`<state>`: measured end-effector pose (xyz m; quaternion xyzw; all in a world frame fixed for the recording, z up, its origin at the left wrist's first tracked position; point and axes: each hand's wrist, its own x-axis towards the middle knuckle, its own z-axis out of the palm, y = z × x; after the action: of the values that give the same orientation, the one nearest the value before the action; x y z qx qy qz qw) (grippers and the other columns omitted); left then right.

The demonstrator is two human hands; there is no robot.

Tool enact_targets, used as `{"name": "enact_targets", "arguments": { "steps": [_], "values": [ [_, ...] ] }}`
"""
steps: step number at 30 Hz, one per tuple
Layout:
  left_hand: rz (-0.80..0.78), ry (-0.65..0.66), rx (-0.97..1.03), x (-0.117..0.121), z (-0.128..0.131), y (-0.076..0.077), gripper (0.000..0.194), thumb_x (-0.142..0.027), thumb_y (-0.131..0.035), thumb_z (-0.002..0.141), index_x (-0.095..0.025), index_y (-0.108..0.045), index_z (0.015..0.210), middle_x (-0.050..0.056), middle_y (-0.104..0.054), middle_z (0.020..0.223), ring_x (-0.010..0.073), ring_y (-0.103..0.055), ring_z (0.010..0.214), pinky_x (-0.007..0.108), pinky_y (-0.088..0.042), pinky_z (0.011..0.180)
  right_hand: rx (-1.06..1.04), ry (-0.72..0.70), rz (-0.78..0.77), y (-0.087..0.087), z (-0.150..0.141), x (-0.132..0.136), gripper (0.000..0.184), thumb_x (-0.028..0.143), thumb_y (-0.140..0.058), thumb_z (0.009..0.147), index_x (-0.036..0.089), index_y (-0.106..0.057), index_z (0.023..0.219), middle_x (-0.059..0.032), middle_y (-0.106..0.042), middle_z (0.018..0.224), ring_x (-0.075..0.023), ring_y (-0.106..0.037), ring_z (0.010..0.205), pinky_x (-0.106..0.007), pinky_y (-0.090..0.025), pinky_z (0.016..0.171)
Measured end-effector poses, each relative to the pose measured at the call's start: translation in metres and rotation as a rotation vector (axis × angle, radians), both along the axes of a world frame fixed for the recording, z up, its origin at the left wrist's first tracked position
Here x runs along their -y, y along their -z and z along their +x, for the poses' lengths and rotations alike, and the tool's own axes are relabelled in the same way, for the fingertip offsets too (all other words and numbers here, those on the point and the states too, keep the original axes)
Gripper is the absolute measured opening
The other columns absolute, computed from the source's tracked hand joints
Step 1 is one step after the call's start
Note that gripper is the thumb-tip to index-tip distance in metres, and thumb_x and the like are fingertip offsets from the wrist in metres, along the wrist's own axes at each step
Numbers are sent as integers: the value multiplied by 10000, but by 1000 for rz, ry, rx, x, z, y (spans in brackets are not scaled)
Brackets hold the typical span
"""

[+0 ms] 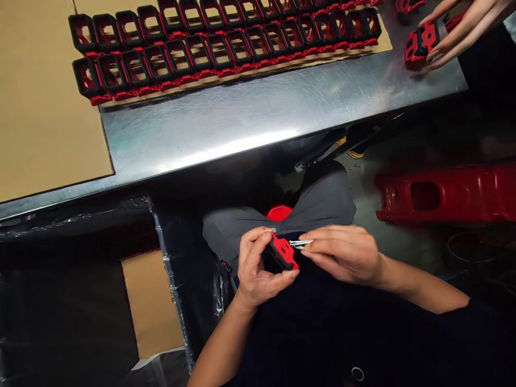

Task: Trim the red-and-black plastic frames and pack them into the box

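Note:
Over my lap, my left hand (256,269) grips a red and black plastic frame part (284,251) between thumb and fingers, tilted with its red side toward the right. My right hand (346,253) is closed in a pinch on slim metal tweezers (302,243). Their tips point left and reach the edge of the red part; whether they touch it or hold something small, I cannot make out.
Rows of similar red and black frames (177,56) stand on cardboard (48,123) on the metal table (226,123). A co-worker's hand (463,35) is on a red part (421,45) at upper right. A red stool (447,193) lies right; a plastic-lined box (157,301) is left.

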<state>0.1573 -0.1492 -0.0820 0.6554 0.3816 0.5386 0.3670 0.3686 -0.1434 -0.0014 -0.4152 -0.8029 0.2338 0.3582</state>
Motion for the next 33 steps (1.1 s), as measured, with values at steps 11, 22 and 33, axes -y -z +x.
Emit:
{"name": "enact_targets", "arguments": {
  "steps": [11,22,33],
  "values": [
    [-83,-110,241,14,-3,-1,691,-363,-823,793,-310,-480,1391,112,-573,1352,269,-628,1252,489,-549,1037,155,570,94,20,73,-177,138,266,-775,885,202,-654,866,-59,-763,1059,-183,-614,1162,-361,-471,1085],
    [15,-120,158,12,1,-2,729,-242,-813,787,-259,-460,1425,129,-576,1357,261,-620,1274,471,-574,1015,-107,182,-222,1,15,-79,115,177,-634,918,178,-723,990,-67,-774,971,-157,-718,901,-303,-573,874],
    [254,-72,-161,14,-3,7,772,-263,-814,790,-272,-426,1457,129,-632,1310,295,-697,1166,512,-626,911,-176,36,-802,3,-28,-20,138,151,-664,780,165,-787,843,16,-759,729,-110,-687,643,-192,-485,640]
  ]
}}
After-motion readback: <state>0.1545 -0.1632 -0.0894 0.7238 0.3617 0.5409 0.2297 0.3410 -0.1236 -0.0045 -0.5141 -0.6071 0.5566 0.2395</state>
